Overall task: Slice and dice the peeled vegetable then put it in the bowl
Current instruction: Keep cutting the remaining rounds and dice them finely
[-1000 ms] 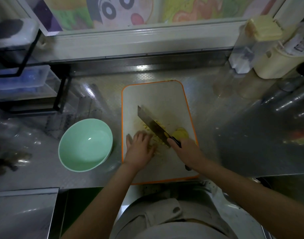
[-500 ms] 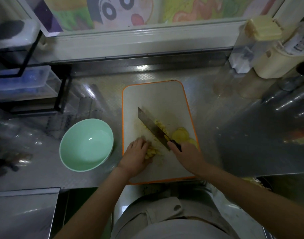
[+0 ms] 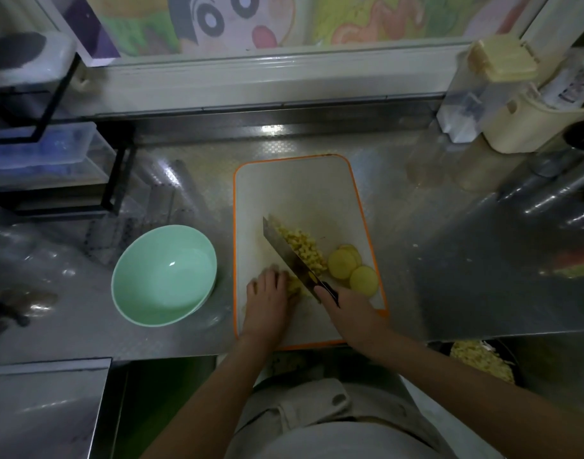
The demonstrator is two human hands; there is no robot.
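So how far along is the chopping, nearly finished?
Roughly halfway, I'd say. Done: a pile of diced bits sits on the board beside the knife. In hand: the left hand holds a chunk while the right hand cuts it. Left: the round slices are not yet diced, and the bowl holds nothing yet.

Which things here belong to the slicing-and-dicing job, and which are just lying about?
In the job: knife, diced pieces, round slices, cutting board, green bowl, left hand, right hand.
Lying about: cream jug, lidded clear container, storage rack.
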